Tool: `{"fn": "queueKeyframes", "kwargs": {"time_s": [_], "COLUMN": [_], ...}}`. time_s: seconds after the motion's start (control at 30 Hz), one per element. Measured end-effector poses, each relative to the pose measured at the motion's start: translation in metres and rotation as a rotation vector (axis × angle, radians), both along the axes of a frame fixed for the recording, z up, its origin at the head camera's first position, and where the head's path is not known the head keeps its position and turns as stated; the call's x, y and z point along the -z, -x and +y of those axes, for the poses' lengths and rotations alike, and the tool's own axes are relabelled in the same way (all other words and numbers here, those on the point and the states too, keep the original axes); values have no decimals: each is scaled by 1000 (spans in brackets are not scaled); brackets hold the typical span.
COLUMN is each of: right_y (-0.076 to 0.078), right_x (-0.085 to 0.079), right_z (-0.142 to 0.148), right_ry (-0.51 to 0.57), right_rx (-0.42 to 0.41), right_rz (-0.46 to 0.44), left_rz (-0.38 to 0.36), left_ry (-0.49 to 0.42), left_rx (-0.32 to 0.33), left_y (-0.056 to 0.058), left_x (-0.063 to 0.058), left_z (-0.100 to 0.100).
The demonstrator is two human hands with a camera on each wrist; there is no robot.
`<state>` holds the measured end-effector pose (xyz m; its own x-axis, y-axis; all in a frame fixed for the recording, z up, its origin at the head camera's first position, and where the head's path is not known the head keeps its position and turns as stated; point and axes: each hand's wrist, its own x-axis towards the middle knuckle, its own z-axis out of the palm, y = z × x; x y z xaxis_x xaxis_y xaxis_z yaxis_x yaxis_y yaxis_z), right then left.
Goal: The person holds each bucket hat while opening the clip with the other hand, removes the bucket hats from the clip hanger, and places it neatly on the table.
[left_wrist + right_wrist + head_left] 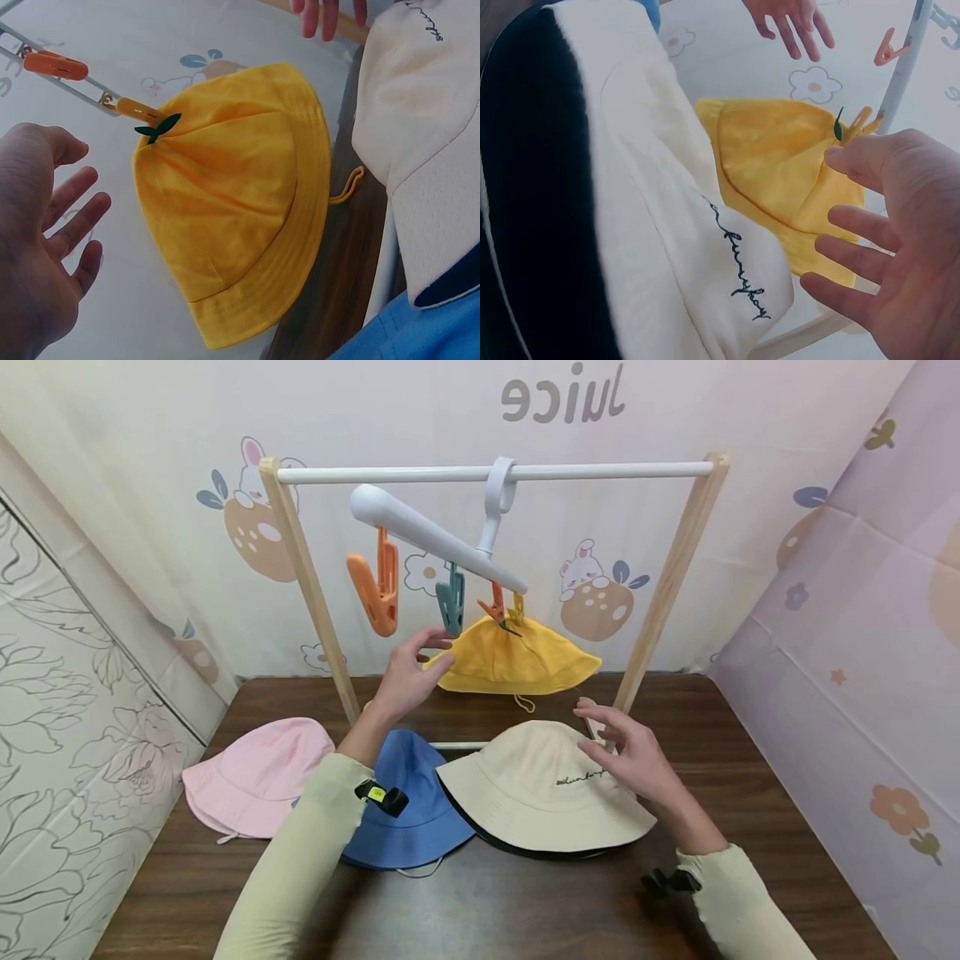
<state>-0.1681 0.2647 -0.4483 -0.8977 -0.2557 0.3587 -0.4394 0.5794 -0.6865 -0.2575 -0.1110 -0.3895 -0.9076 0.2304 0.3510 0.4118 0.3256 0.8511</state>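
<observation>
A yellow bucket hat with a green leaf on top hangs from the yellow clip of a white hanger. My left hand is raised beside the hat's left side, fingers loosely bent; in the left wrist view a gap separates the two. Over the right part of a cream bucket hat hovers my right hand, its fingers spread and holding nothing. That cream hat has black script and a dark underside. A blue bucket hat and a pink one lie to its left on the table.
The hanger hooks over the white bar of a rack with wooden posts. Orange and teal clips dangle from it, left of the yellow hat. Patterned curtains surround the brown table.
</observation>
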Motion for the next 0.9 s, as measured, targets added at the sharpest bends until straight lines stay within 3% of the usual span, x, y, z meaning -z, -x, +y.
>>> {"fn": "queueKeyframes", "kwargs": {"time_s": [0.4, 0.9], "right_y": [6, 18], "right_x": [-9, -13], "right_z": [-9, -16], "right_ry": [25, -9], "right_rx": [25, 65], "right_rz": [9, 135], "left_rz": [25, 85], "left_ry": [12, 68], "left_rx": [12, 1], "left_y": [2, 2], "left_x": [4, 7], "left_z": [4, 13]}}
